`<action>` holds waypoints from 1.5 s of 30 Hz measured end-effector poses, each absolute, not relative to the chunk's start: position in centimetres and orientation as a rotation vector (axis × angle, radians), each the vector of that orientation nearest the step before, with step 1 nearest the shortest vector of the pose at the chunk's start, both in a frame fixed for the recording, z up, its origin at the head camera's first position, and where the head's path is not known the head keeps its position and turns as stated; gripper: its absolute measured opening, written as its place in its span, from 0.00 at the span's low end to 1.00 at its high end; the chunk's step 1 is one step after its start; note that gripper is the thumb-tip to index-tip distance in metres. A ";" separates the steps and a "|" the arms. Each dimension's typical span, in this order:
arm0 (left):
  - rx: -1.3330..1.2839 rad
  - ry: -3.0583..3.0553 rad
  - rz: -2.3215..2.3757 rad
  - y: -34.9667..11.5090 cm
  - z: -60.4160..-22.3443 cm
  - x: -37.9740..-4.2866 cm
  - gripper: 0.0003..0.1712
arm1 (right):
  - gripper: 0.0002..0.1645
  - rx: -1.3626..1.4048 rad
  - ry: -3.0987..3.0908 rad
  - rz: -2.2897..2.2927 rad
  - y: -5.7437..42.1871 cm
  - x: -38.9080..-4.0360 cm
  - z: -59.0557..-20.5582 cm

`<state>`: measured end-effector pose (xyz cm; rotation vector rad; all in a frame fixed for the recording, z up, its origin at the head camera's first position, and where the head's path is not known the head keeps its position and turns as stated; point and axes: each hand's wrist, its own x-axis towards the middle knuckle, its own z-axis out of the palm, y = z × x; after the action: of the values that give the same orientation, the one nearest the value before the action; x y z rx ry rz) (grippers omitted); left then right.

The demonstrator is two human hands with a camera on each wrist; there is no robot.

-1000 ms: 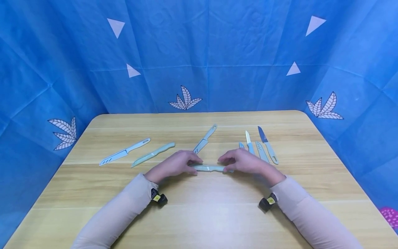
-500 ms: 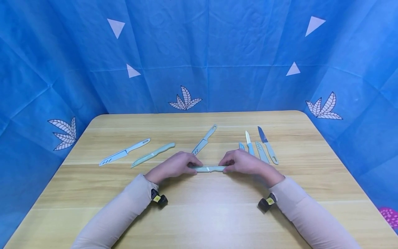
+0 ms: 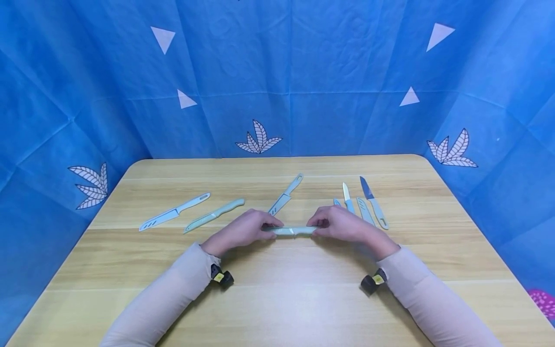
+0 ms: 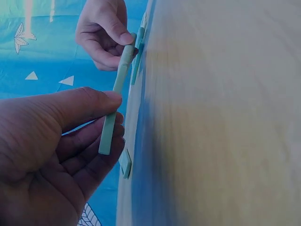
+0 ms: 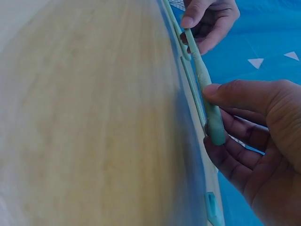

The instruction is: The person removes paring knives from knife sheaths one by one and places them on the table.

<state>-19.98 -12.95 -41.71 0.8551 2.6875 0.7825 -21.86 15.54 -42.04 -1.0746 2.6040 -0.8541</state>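
Observation:
A light green knife, its blade covered by a sheath (image 3: 284,232), is held level between both hands near the middle of the table. My left hand (image 3: 248,228) pinches the sheathed end between thumb and fingers. At the other end, my right hand (image 3: 340,225) pinches the handle (image 5: 215,123). Sheath and handle meet midway, and no bare blade shows between them. Just behind the left hand lies a sheathed knife (image 3: 285,196), its tip partly hidden. Beyond the right hand are a bare white-bladed knife (image 3: 348,199) and a loose sheath (image 3: 366,212).
Two sheathed knives, one pale blue (image 3: 173,212) and one green (image 3: 213,216), lie on the left of the wooden table (image 3: 286,299). A dark-bladed knife (image 3: 374,202) and a small sheath (image 3: 336,202) lie to the right. A blue curtain (image 3: 329,72) hangs behind.
Both hands keep hold of the knife, which has risen slightly and turned a little. The right hand has shifted slightly right. The other knives and sheaths have stayed put.

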 end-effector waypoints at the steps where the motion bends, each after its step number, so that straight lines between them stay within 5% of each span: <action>1: 0.853 2.689 0.781 -12.9 -41.7 -20.0 0.18 | 0.11 -1.068 2.602 -0.861 15.5 -21.8 -42.0; 45: 1.132 2.797 0.675 -14.0 -39.3 -18.7 0.16 | 0.13 -0.906 2.319 -1.058 14.5 -20.3 -39.8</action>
<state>-18.72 -14.00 -39.33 1.1323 2.7970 0.6755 -20.29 14.55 -39.78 -0.9056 2.3188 -1.0582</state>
